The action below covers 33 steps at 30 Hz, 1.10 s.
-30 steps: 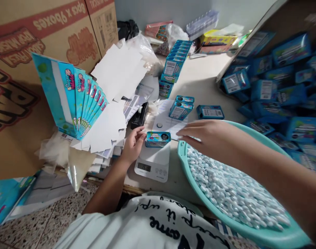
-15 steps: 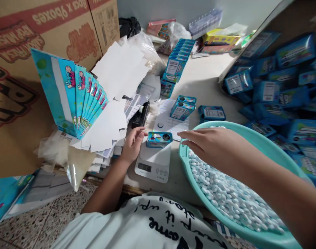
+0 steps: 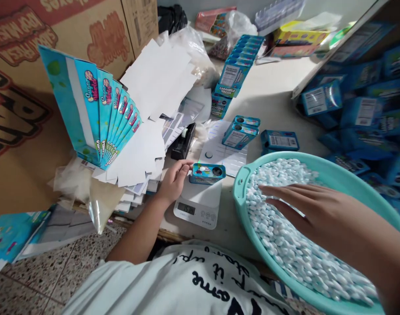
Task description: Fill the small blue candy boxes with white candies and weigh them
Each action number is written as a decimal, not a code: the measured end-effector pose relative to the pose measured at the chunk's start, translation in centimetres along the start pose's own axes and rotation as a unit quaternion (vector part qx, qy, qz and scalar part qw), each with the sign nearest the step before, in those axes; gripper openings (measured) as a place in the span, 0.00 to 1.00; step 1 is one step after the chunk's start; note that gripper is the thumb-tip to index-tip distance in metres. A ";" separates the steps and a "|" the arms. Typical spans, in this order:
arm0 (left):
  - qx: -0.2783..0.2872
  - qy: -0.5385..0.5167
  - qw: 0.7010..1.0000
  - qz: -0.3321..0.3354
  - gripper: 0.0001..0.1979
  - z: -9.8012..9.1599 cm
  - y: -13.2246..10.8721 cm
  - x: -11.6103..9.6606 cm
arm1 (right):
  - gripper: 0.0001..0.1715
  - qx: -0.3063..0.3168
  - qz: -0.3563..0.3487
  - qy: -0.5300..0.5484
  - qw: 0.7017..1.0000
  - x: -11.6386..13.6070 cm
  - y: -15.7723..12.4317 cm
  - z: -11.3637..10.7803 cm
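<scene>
Right of the scale (image 3: 196,205), my right hand (image 3: 305,205) lies flat, fingers spread wide, over the candies (image 3: 285,249) in the teal basin (image 3: 240,192), holding nothing. The small blue box (image 3: 207,173) sits on the scale's far edge, and my left hand (image 3: 173,181), slack and empty, has its fingertips at the box's left end.

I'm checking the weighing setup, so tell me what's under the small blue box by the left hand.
The small blue box sits on a white kitchen scale, its display at the near edge. The platform patch beneath the box is covered.
</scene>
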State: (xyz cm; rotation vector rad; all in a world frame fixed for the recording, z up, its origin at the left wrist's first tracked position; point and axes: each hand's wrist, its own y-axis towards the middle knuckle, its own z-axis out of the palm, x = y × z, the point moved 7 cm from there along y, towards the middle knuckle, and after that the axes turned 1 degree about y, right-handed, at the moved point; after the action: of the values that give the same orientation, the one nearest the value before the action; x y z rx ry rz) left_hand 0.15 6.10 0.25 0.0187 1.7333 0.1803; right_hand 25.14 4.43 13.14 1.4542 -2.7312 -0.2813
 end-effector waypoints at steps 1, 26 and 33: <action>-0.001 -0.003 1.000 0.003 0.28 0.0 0.0 0.0 | 0.25 0.004 -0.002 -0.005 1.000 0.1 0.0 0.0; -0.013 0.030 0.999 0.024 0.31 0.1 0.3 -0.4 | 0.27 0.043 -0.119 0.002 0.992 4.1 10.8 2.4; 0.005 0.026 1.000 0.001 0.27 0.1 0.1 -0.3 | 0.19 0.039 -0.137 0.001 0.990 2.6 9.9 2.3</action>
State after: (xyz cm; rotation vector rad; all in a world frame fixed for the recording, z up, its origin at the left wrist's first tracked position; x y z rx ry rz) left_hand 0.29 6.18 0.59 0.0239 1.7866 0.1744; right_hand 15.29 7.97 12.43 1.8515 -2.5626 -0.1797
